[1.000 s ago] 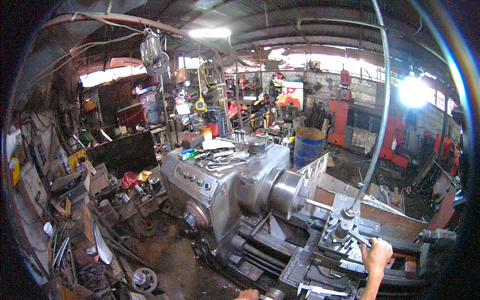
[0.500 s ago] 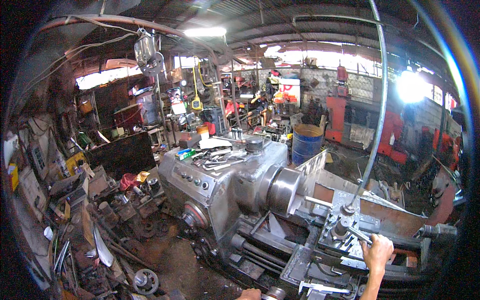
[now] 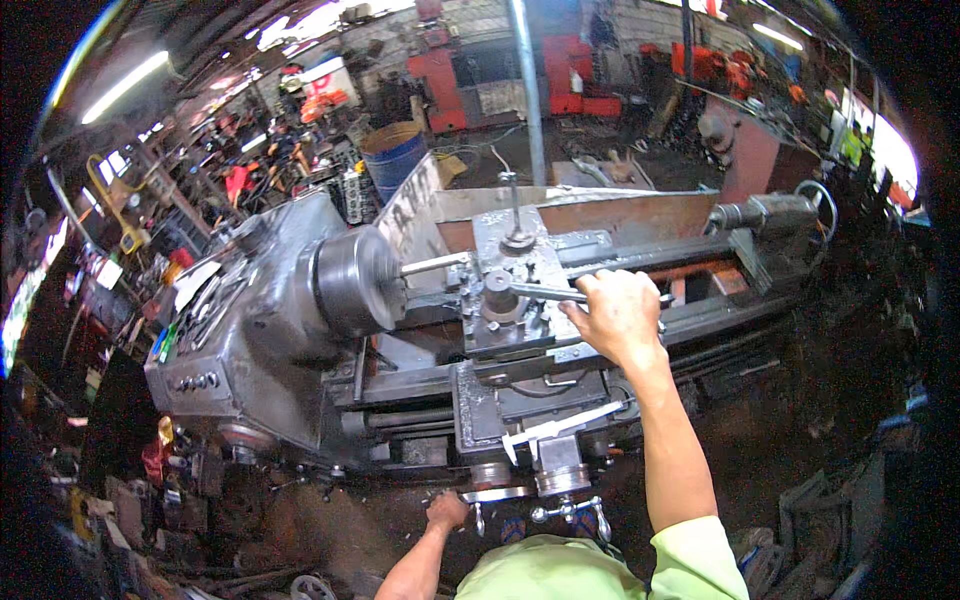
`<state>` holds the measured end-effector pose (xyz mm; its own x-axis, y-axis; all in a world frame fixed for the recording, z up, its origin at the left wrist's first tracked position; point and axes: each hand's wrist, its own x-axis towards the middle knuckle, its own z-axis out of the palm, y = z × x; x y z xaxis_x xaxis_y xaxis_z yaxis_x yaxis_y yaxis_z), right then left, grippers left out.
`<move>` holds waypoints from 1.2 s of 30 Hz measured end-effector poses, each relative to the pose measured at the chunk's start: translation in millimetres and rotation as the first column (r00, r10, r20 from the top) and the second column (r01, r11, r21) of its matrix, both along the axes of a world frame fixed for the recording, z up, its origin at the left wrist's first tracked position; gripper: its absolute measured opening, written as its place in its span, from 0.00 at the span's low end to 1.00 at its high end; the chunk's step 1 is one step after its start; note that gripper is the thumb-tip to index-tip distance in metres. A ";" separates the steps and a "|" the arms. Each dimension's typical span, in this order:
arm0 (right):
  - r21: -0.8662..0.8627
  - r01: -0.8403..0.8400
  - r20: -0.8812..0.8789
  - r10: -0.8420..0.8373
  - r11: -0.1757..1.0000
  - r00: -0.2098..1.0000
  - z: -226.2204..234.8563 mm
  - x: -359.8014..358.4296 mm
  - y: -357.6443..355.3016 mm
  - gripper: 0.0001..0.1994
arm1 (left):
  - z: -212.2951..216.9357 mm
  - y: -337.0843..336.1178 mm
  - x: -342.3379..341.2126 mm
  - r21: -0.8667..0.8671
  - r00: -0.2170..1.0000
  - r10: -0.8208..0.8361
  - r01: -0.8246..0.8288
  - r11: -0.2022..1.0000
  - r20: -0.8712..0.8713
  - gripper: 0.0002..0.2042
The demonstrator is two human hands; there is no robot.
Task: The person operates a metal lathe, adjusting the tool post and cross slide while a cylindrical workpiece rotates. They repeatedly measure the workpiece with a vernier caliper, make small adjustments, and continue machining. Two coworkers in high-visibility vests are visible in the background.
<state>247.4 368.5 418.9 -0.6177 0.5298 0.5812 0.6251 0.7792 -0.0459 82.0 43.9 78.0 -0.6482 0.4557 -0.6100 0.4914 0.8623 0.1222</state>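
Note:
A metal lathe stretches before me. My right hand (image 3: 617,312) is closed around the end of the long lever (image 3: 545,291) on top of the tool post (image 3: 499,302). Low at the lathe's front, my left hand (image 3: 447,510) is closed at the left edge of the carriage handwheel (image 3: 497,494); its fingertips are partly hidden. To the right of that wheel is a crank handle (image 3: 568,512) with ball ends. A caliper (image 3: 565,425) lies across the carriage, below my right hand. Left of the tool post, a rod (image 3: 432,264) sticks out from the large chuck (image 3: 352,282).
Hand tools (image 3: 208,305) and papers lie on the headstock (image 3: 285,345). The tailstock (image 3: 770,213) stands at the bed's right end. Behind the lathe are a blue drum (image 3: 393,165), an upright pole (image 3: 528,95) and red machinery (image 3: 437,90). Scrap metal (image 3: 130,520) clutters the lower left.
My view has swung right and down, so the lathe sits further left and both forearms show more. My right hand stays on the lever and my left hand on the handwheel.

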 end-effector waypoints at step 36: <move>0.032 -0.072 -0.113 0.075 0.997 0.991 0.1 2.2 4.8 0.16 | -18.0 -1.2 -3.3 -0.016 0.990 0.143 -0.143 0.990 0.006 0.25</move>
<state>249.6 373.3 419.0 -0.5829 0.4681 0.6641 0.5582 0.8247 -0.0913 78.7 42.7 60.0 -0.7017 0.3491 -0.6211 0.3617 0.9256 0.1115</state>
